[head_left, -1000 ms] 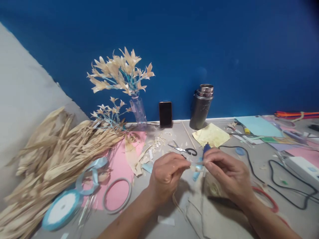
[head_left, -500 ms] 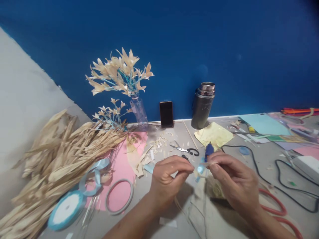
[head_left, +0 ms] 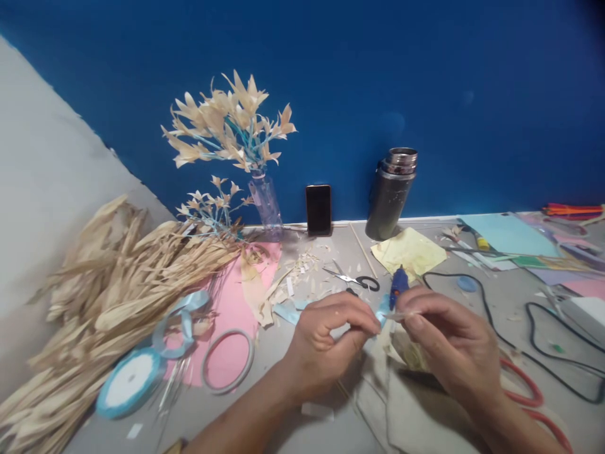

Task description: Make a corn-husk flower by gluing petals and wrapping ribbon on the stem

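My right hand (head_left: 451,347) pinches a thin pale strip (head_left: 396,315) over the bench (head_left: 271,343), its grip closed between thumb and fingertips; my left hand (head_left: 328,337) has fingertips drawn together beside the strip's end, contents hidden. Beyond lie black-handled scissors (head_left: 367,283).

"What do you face?"
"A deep blue wall (head_left: 331,94); on your left, a whitish wall (head_left: 38,145) meets it along a slanting, uneven edge."
"And below?"
"Your grey counter (head_left: 271,345) reaches the blue wall, faintly glare-spotted above."
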`<state>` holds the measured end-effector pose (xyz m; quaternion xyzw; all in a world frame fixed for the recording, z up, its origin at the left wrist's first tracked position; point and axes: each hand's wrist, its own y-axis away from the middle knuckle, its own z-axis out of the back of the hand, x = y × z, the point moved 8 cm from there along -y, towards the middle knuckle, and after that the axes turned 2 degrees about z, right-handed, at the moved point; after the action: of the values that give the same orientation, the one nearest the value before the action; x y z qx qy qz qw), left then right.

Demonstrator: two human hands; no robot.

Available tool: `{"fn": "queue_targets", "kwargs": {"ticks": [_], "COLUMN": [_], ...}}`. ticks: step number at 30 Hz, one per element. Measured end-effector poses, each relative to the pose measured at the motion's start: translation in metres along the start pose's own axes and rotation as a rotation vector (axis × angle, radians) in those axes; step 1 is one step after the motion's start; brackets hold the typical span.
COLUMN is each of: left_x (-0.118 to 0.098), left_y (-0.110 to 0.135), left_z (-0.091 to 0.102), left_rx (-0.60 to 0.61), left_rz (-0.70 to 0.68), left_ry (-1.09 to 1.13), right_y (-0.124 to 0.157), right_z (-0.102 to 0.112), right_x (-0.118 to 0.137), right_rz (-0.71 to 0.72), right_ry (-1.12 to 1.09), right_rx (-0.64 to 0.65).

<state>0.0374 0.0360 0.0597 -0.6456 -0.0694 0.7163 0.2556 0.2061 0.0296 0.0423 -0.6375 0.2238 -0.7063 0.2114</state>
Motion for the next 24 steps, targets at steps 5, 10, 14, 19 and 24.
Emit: {"fn": "queue_targets", "kwargs": {"ticks": [5,10,14,19,24], "left_x": [0.005,0.016,0.017,0.022,0.025], "left_y": [0.002,0.007,0.007,0.006,0.006], "left_z": [0.003,0.006,0.007,0.007,0.008], "left_rx": [-0.039,-0.081,-0.088,-0.108,-0.11], "left_rz": [0.053,0.177,0.187,0.233,0.268], "left_ry": [0.063,0.074,0.09,0.152,0.16], "right_y": [-0.001,-0.002,-0.001,-0.001,-0.002], "right_z": [-0.005,-0.006,-0.006,-0.008,-0.009], "right_x": [0.011,0.014,0.015,0.016,0.017], "right_rz": [0.047,0.065,0.081,0.092,0.101], "right_ry": [-0.009,0.003,0.004,-0.001,0.01], "right_rx": [0.043,0.055,0.081,0.115,0.14]}}
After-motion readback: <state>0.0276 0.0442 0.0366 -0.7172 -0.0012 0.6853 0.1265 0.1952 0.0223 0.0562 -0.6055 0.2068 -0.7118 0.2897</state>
